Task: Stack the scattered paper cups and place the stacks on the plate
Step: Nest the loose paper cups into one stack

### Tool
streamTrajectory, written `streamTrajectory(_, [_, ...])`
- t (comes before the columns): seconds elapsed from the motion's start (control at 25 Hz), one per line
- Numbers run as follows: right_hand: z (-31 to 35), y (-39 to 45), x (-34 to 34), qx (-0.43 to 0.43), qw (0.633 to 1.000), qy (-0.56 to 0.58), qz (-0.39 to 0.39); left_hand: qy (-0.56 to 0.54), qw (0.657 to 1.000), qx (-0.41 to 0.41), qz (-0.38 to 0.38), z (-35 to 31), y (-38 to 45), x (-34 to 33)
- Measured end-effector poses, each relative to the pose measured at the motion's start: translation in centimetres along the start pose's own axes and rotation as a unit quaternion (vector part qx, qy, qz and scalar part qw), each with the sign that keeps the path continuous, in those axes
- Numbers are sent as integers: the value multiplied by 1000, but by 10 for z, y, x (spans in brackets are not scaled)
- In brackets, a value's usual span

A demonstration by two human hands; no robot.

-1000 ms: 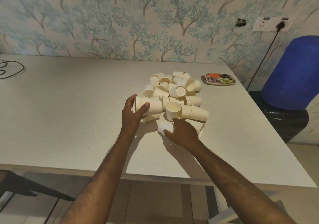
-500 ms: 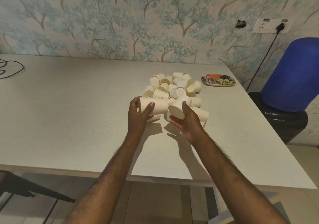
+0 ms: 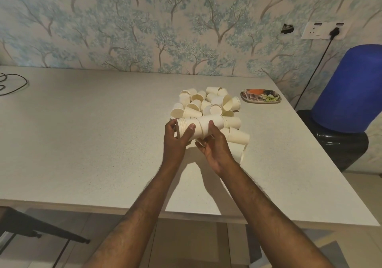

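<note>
A pile of several cream paper cups (image 3: pixel 206 104) lies scattered on the white table (image 3: pixel 93 143), right of centre. My left hand (image 3: pixel 175 141) grips a sideways stack of nested cups (image 3: pixel 187 128), rims to the left, just above the table. My right hand (image 3: pixel 215 145) holds a single cup (image 3: pixel 210 124) pushed over the stack's narrow right end. The patterned plate (image 3: pixel 260 98) sits behind and to the right of the pile, apart from both hands.
A black cable (image 3: pixel 14 83) lies at the table's far left. A blue drum (image 3: pixel 349 90) on a black base stands right of the table. A wall socket (image 3: pixel 322 30) with a plug hangs above it. The wallpapered wall runs along the table's back edge.
My right hand picked a cup from the table near the pile, lifted it, and brought it left onto the end of the stack that my left hand holds.
</note>
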State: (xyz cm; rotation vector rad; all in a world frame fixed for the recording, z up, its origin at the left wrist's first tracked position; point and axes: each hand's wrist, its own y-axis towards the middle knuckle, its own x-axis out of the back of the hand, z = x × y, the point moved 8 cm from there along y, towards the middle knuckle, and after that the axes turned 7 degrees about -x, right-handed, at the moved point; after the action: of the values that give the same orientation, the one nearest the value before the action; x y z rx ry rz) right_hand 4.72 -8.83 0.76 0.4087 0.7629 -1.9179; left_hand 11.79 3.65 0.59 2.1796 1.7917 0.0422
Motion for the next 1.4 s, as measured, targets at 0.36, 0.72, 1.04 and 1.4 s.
streamTrajectory(0.36, [6, -2, 3, 12, 989, -147, 26, 3, 999, 9, 32, 1, 1, -15])
streamTrajectory(0.72, [56, -14, 64, 156, 503, -826, -200, -28, 1000, 14, -2, 2, 12, -4])
streamTrajectory(1.04, [41, -4, 88, 122, 498, -834, -202, -14, 1000, 12, 3, 7, 10, -6])
streamTrajectory(1.4, [60, -9, 86, 46, 956, -241, -163, -18, 1000, 5, 21, 1, 8, -16])
